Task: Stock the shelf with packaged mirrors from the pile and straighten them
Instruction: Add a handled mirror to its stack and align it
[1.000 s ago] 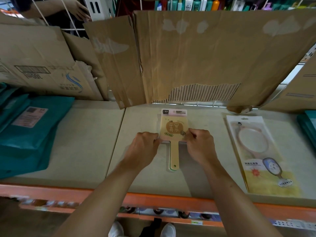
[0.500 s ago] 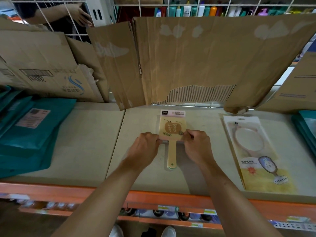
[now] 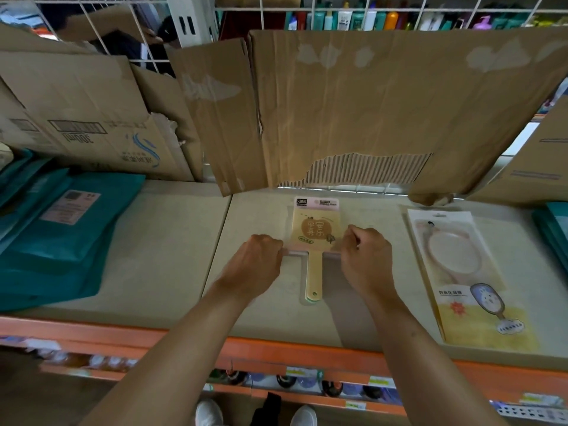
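A pale beige shelf with an orange front rail fills the middle of the frame, and flattened brown cardboard sheets lean along its back against a white wire grid. Through the grid, along the top edge, stand coloured bottles; at the bottom a lower shelf shows blurred goods above a dark floor

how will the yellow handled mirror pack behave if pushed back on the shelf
The yellow mirror pack looks flat and rigid, so it should slide rather than roll. Its glossy sleeve may slip on the smooth shelf.
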